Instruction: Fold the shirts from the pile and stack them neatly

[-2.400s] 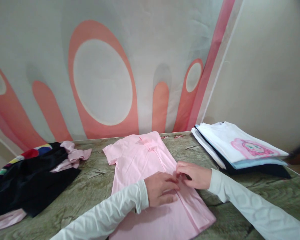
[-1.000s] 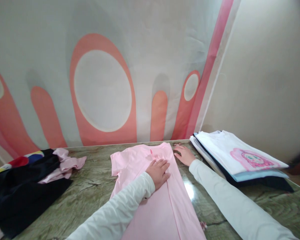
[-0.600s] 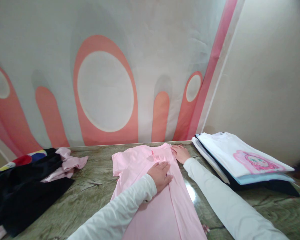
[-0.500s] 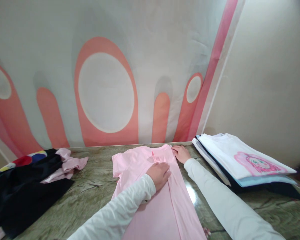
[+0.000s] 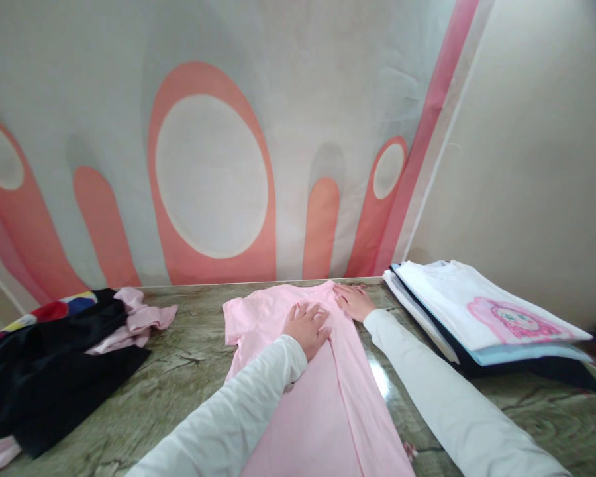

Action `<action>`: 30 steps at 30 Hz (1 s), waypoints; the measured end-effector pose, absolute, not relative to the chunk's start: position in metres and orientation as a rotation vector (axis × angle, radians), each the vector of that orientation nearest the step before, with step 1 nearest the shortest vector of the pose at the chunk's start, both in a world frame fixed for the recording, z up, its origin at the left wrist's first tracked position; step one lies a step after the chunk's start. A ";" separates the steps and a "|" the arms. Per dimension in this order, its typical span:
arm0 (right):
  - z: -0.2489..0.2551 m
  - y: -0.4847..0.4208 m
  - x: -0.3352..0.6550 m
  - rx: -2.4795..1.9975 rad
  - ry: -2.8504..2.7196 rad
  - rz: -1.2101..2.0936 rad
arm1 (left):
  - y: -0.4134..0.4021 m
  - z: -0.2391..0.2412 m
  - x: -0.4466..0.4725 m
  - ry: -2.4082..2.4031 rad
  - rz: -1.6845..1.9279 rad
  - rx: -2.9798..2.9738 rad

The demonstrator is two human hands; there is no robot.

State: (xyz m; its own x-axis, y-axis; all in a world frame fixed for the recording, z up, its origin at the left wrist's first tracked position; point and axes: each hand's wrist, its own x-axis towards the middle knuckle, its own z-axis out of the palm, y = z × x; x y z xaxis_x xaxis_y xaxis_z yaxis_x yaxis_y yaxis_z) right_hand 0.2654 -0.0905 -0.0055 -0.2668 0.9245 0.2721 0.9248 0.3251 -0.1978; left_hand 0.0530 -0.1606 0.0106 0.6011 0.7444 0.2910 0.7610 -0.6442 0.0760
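Note:
A pink short-sleeved shirt (image 5: 298,424) lies spread on the table, with its neckline at the far edge. Its right side is folded inward in a long strip, while the left sleeve sticks out. My left hand (image 5: 306,329) rests on the upper part of the shirt with its fingers spread. Farther right, my right hand (image 5: 353,301) lies with outstretched fingers at the shirt's top right corner, touching the cloth and the table beside it.
A stack of folded shirts (image 5: 477,311) stands on the right, a white one with a pink print on top. Crumpled black and pink clothes (image 5: 64,358) lie on the left of the wooden table (image 5: 189,371). A wall with a printed sheet (image 5: 298,119) rises behind.
My left hand has shifted slightly up and left on the shirt, its fingers spreading wider. My right hand has slid a little left at the corner. The view has tilted slightly.

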 end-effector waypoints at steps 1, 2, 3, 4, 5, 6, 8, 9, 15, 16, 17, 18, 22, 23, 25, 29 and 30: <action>-0.007 -0.090 0.265 -1.678 -2.265 -0.006 | -0.160 0.010 0.053 -1.309 -0.485 -2.751; -0.008 -0.089 0.265 -1.704 -2.270 -0.008 | -0.158 0.010 0.053 -1.326 -0.509 -2.743; -0.009 -0.088 0.265 -1.730 -2.274 -0.010 | -0.157 0.010 0.053 -1.357 -0.536 -2.733; -0.010 -0.087 0.265 -1.751 -2.277 -0.010 | -0.154 0.009 0.052 -1.409 -0.568 -2.717; -0.011 -0.087 0.265 -1.771 -2.278 -0.010 | -0.151 0.009 0.051 -1.480 -0.609 -2.690; -0.011 -0.086 0.265 -1.788 -2.274 -0.010 | -0.148 0.008 0.050 -1.565 -0.657 -2.650; -0.013 -0.085 0.264 -1.821 -2.257 0.000 | -0.142 0.006 0.046 -1.733 -0.759 -2.553; -0.013 -0.085 0.264 -1.831 -2.246 0.007 | -0.140 0.006 0.044 -1.794 -0.802 -2.516; -0.008 -0.089 0.270 -1.693 -2.083 -0.114 | -0.136 0.005 0.039 -1.786 -0.942 -2.559; -0.006 -0.090 0.271 -1.674 -2.041 -0.141 | -0.136 0.006 0.039 -1.765 -0.967 -2.572; -0.004 -0.092 0.273 -1.669 -2.008 -0.159 | -0.137 0.007 0.040 -1.747 -0.994 -2.584; -0.003 -0.093 0.274 -1.672 -1.990 -0.167 | -0.137 0.008 0.040 -1.728 -1.023 -2.597; 0.000 -0.098 0.273 -1.654 -2.024 -0.157 | -0.134 0.008 0.040 -1.591 -1.109 -2.668; 0.000 -0.098 0.271 -1.644 -2.041 -0.151 | -0.134 0.007 0.041 -1.561 -1.109 -2.679; 0.000 -0.099 0.269 -1.641 -2.058 -0.143 | -0.132 0.006 0.041 -1.525 -1.085 -2.688; -0.002 -0.099 0.265 -1.703 -2.019 -0.151 | -0.129 0.002 0.042 -1.507 -1.030 -2.687; -0.003 -0.099 0.265 -1.718 -2.008 -0.155 | -0.129 0.002 0.042 -1.502 -1.033 -2.689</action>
